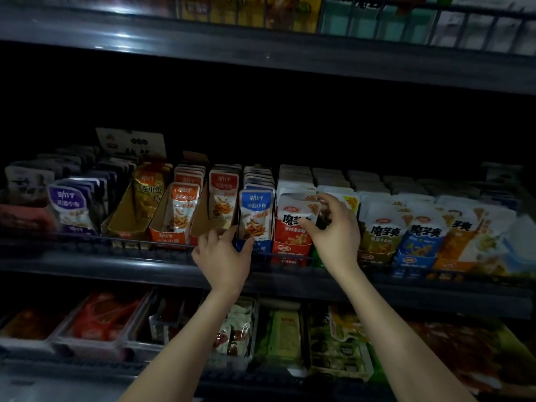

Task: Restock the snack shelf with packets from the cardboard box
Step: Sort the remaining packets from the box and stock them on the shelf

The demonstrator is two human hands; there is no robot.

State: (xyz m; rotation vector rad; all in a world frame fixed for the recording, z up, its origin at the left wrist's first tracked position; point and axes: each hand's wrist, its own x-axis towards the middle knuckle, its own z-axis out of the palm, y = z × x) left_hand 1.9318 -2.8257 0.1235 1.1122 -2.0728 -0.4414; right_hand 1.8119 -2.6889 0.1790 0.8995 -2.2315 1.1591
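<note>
Forearms outstretched; left hand, fingers curled round a blue display box; right hand, fingers pinching a red-white packet.

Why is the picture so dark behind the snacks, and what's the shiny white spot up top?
Head view: little light reaches the back of the snack shelf, so it goes black; the white spot is glare on the upper shelf edge; the far-right packets look blurred.
</note>
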